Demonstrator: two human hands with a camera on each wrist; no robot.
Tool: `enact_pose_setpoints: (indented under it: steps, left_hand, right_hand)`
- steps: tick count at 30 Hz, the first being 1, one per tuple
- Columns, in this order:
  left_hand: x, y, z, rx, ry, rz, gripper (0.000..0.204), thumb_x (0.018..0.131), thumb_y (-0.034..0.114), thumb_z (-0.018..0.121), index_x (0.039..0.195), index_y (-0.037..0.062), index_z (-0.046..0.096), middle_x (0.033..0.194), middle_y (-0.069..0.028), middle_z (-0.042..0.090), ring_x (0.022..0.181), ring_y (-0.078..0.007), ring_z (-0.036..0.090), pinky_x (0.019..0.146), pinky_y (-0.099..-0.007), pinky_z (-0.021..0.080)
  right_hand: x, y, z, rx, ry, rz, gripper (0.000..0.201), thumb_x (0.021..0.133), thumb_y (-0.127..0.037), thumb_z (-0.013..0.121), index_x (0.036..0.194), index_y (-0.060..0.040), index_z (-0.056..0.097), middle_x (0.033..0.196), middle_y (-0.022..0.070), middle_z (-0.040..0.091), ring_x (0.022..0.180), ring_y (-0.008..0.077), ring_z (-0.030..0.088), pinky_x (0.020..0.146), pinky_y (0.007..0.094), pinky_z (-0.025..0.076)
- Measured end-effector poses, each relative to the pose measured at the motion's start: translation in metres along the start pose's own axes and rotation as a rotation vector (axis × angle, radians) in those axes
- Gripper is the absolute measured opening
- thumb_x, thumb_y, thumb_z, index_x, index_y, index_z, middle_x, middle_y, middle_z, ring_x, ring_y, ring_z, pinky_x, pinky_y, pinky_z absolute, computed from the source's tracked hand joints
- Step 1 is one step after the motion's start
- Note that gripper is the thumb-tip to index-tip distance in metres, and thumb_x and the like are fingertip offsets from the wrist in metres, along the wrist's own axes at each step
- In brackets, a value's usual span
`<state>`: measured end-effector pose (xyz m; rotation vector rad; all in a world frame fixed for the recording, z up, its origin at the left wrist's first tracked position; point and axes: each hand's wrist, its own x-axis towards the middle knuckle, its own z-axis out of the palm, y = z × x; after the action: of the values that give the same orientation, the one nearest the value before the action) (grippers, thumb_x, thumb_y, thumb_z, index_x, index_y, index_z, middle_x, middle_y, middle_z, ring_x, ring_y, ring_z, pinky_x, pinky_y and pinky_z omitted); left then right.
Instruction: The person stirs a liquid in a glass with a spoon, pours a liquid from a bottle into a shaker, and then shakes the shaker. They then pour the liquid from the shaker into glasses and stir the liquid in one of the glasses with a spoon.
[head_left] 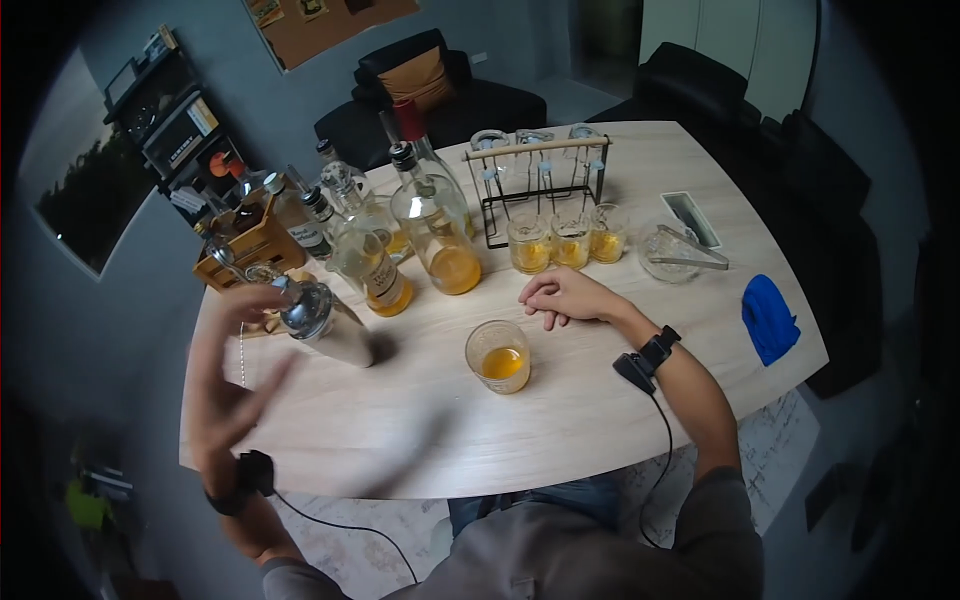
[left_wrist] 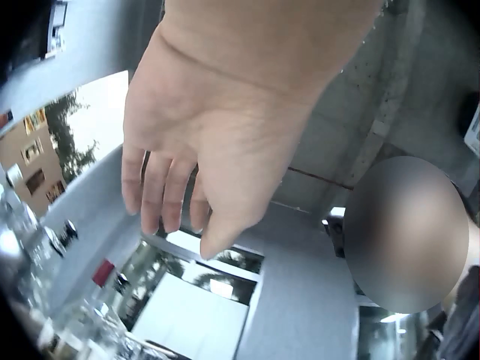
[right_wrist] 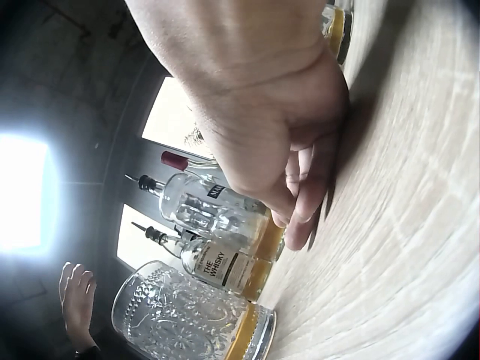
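My left hand point(head_left: 215, 385) is raised at the table's left side, blurred, with fingers spread and nothing in it. In the head view it overlaps the edge of a metal-topped cocktail shaker point(head_left: 325, 320). The left wrist view shows the palm point(left_wrist: 217, 142) and extended fingers. My right hand point(head_left: 578, 297) rests on the tabletop, its fingers loosely bent and holding nothing. A patterned rocks glass point(head_left: 500, 362) with amber liquid stands just in front of it, apart from the fingers; the right wrist view shows this glass point(right_wrist: 191, 315) close up.
Several bottles, including a whisky bottle point(head_left: 375, 270) and a red-topped one, crowd the back left beside a wooden crate point(head_left: 250, 250). Three small glasses point(head_left: 570, 245) stand before a wire rack point(head_left: 540, 150). Tongs point(head_left: 692, 248) lie across a glass bowl point(head_left: 665, 262). A blue cloth point(head_left: 768, 320) lies right.
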<state>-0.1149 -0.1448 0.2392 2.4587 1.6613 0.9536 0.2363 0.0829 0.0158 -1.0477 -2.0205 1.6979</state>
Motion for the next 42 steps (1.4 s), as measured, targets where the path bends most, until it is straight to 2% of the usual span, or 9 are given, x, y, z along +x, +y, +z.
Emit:
enact_pose_setpoints:
  steps: [3,8,12,17,20,24,27,31,42]
  left_hand:
    - [0.011,0.015,0.057,-0.12,-0.266,0.135,0.085,0.073,0.024,0.09,0.144,0.0041,0.047,0.145,-0.0191,0.051,0.128,-0.036,0.054,0.106,-0.0423,0.047]
    - [0.026,0.014,0.129,-0.153,-0.464,0.13,0.116,0.068,0.046,0.092,0.156,0.0057,0.028,0.157,-0.0227,0.034,0.143,-0.0402,0.039,0.117,-0.0468,0.036]
    - [0.033,0.002,0.163,-0.203,-0.531,0.141,0.132,0.063,0.054,0.092,0.16,0.0063,0.016,0.16,-0.0265,0.024,0.146,-0.0435,0.033,0.12,-0.0478,0.033]
    - [0.04,-0.004,0.181,-0.191,-0.6,0.117,0.132,0.064,0.047,0.093,0.162,0.0138,0.01,0.163,-0.0253,0.016,0.132,-0.0463,0.05,0.108,-0.0511,0.048]
    - [0.044,-0.001,0.182,-0.212,-0.71,0.054,0.133,0.064,0.049,0.093,0.161,0.0114,0.01,0.163,-0.0259,0.018,0.141,-0.0467,0.039,0.115,-0.0495,0.041]
    - [0.039,-0.008,0.195,-0.222,-0.717,0.078,0.125,0.069,0.043,0.091,0.161,0.0113,0.011,0.162,-0.0244,0.021,0.128,-0.0461,0.053,0.106,-0.0494,0.048]
    - [0.035,-0.015,0.202,-0.277,-0.672,0.109,0.115,0.074,0.036,0.087,0.16,0.0107,0.015,0.155,-0.0245,0.033,0.122,-0.0443,0.057,0.101,-0.0486,0.05]
    - [0.035,-0.015,0.203,-0.322,-0.679,0.086,0.101,0.078,0.029,0.085,0.156,0.0112,0.023,0.137,-0.0225,0.049,0.117,-0.0433,0.059,0.096,-0.0487,0.051]
    - [0.033,-0.018,0.203,-0.362,-0.642,0.092,0.089,0.079,0.025,0.084,0.15,0.0112,0.032,0.125,-0.0205,0.054,0.108,-0.043,0.062,0.091,-0.0494,0.052]
  right_hand:
    - [-0.003,-0.002,-0.001,-0.019,-0.027,-0.021,0.028,0.1,-0.017,0.062,0.121,0.0004,0.064,0.1,0.0087,0.072,0.073,0.0127,0.072,0.057,0.0216,0.054]
    - [-0.033,-0.057,-0.009,-0.18,-0.084,-0.016,0.027,0.099,-0.016,0.061,0.12,-0.0007,0.066,0.096,0.0081,0.073,0.075,0.013,0.072,0.064,0.0243,0.057]
    - [-0.046,-0.113,-0.047,-0.545,0.146,-0.279,0.024,0.096,-0.016,0.064,0.114,-0.0013,0.07,0.092,0.0087,0.075,0.075,0.0136,0.073,0.069,0.0284,0.058]
    - [-0.012,-0.158,-0.129,-0.779,0.606,-0.281,0.021,0.094,-0.015,0.066,0.107,0.0004,0.072,0.099,0.0129,0.077,0.083,0.019,0.075,0.076,0.0305,0.058]
    - [0.025,-0.152,-0.183,-0.879,0.687,-0.196,0.036,0.087,-0.028,0.073,0.115,-0.0056,0.072,0.104,0.0163,0.076,0.098,0.0272,0.073,0.089,0.037,0.056]
    - [0.065,-0.137,-0.21,-1.038,0.683,0.015,0.049,0.084,-0.04,0.077,0.115,-0.002,0.072,0.113,0.0179,0.074,0.106,0.0314,0.071,0.093,0.0396,0.055]
    - [0.082,-0.143,-0.212,-1.055,0.519,0.349,0.077,0.079,-0.055,0.078,0.137,-0.0065,0.062,0.135,0.0202,0.063,0.126,0.0376,0.06,0.1,0.0472,0.052]
    - [0.087,-0.158,-0.197,-0.942,0.462,0.637,0.072,0.079,-0.055,0.077,0.136,-0.0124,0.064,0.142,0.0169,0.058,0.119,0.0387,0.062,0.091,0.0555,0.055]
    - [0.094,-0.16,-0.207,-0.903,0.446,0.675,0.057,0.075,-0.038,0.083,0.123,-0.0101,0.07,0.135,0.0162,0.062,0.114,0.0307,0.065,0.087,0.0439,0.059]
